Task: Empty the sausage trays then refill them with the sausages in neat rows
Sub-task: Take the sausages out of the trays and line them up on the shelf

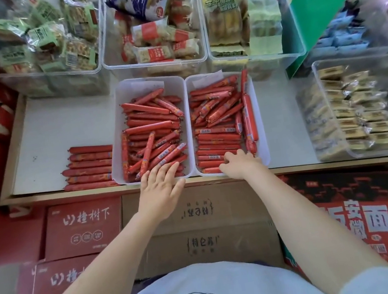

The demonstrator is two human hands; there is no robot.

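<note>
Both sausage trays, left tray (120,143) and right tray (259,120), sit mid-frame on the shelf (39,136), still full. The left hand (160,187) lies flat with fingers spread on loose sausages (151,128); the right hand (240,163) curls around some. Overfull grabs could spill sausages off the shelf edge.

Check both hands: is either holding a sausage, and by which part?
The left hand lies flat with straight fingers on the left tray's sausages, holding nothing. The right hand curls over sausages at the right tray's near end; grip unclear.

Translucent plastic trays (182,82); glossy (film-wrapped) sausages (148,128).
</note>
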